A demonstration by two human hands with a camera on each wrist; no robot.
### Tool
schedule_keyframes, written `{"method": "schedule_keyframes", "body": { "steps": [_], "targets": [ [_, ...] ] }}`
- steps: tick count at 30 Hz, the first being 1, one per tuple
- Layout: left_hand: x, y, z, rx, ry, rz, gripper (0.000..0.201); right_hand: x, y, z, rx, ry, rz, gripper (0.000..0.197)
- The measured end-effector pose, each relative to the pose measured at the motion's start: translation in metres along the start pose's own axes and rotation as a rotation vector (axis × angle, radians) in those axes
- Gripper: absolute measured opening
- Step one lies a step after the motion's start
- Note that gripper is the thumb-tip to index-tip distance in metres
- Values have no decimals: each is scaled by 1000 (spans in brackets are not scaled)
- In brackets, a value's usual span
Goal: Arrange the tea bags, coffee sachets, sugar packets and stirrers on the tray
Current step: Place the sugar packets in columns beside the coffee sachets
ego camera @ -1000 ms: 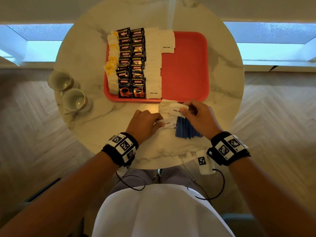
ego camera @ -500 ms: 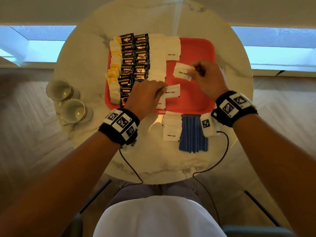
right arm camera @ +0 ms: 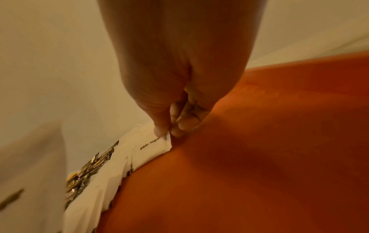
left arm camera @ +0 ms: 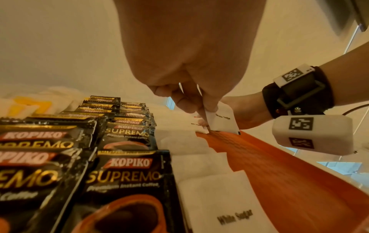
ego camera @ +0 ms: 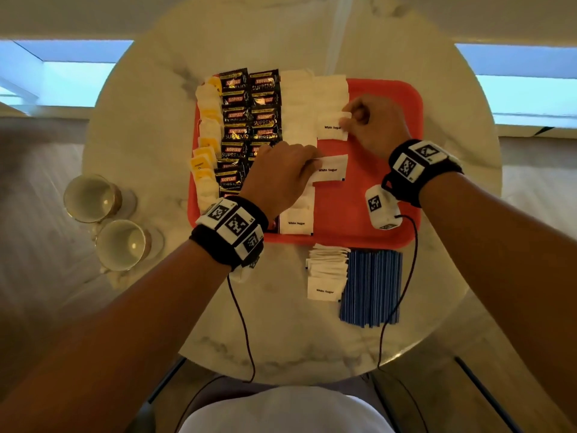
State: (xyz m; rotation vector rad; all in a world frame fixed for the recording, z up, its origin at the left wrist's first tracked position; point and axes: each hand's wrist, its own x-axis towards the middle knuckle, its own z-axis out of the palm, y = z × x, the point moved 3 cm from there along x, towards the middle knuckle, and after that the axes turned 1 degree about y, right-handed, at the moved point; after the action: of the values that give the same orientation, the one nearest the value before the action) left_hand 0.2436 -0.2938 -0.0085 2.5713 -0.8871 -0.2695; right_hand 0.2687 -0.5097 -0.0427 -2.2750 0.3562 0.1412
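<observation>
Two sugar packets are pinched, one by the left hand, one by the right hand; each is best laid flat, edges overlapped along the second white column on the tray.

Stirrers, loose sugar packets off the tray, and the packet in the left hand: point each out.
stirrers [ego camera: 371,285], head view, middle of the blue bundle.
loose sugar packets [ego camera: 326,273], head view, middle of the pile.
packet in the left hand [ego camera: 331,168], head view, its printed face.

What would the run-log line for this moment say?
step: laying sugar packets | left hand: pinches packet | right hand: pinches packet | tray | stirrers: on table
</observation>
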Motion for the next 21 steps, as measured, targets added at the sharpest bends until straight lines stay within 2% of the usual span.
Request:
{"method": "schedule_keyframes", "body": {
  "steps": [3,6,9,12,16,19,21],
  "targets": [
    [10,-6,4,-2,-16,-7,33,3,-3,0,36,-4,5,19],
    [21,-8,2,-14,5,-6,32,-5,-12,-10,64,74,15,24],
    [37,-12,-3,-62,52,-15,33,-21,-23,-17,132,-37,-45,38],
    [53,-12,-10,-90,81,-26,30,-34,-26,-17,95,-142,-125,23],
    [61,-10,-13,-98,101,-61,25,-32,-17,-18,82,-111,-118,11],
    [56,-12,-12,-134,154,-93,24,-26,-6,-16,40,-106,-77,12],
    [48,-14,-10,-157,134,-109,25,-22,0,-12,-7,-129,-62,16]
  ]
}}
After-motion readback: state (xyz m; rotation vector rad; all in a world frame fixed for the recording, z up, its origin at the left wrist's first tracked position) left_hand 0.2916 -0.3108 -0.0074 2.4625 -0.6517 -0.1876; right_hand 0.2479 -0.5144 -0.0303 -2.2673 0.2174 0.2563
